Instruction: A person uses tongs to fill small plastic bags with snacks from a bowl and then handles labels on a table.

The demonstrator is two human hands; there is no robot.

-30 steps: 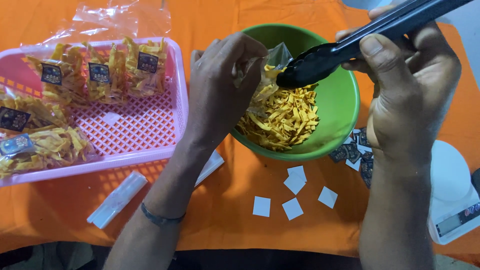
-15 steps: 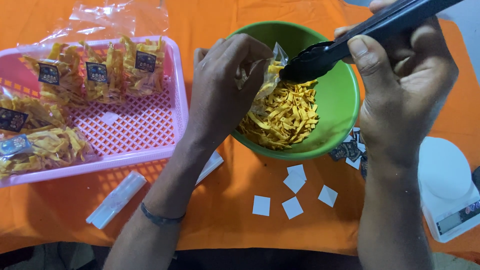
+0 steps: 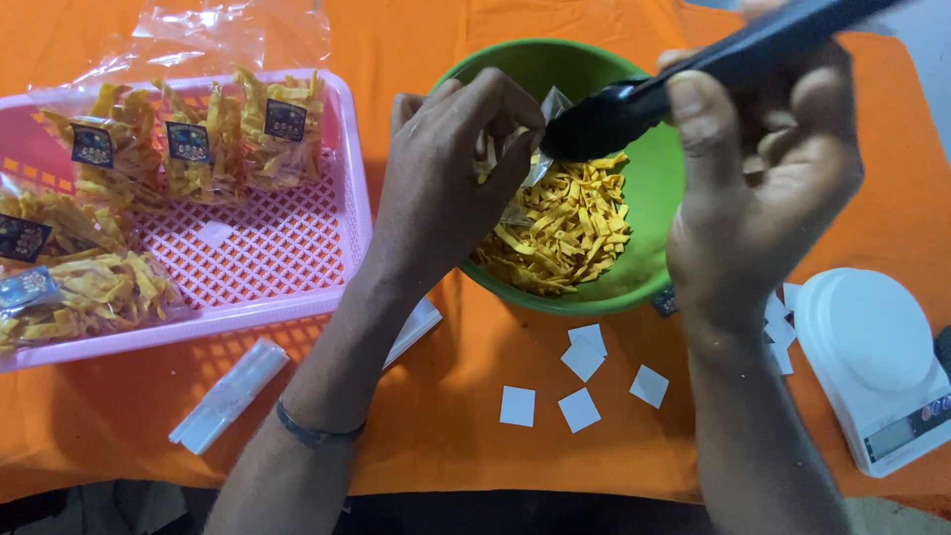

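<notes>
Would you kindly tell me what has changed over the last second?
The right hand with the black tongs has shifted left, tips closer to the clear bag that the left hand still holds over the green bowl. Pink basket unchanged.

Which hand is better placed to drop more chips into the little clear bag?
Right. The right hand grips the black tongs, whose tips sit at the mouth of the clear bag. The left hand is busy holding that bag open over the green bowl.
</notes>
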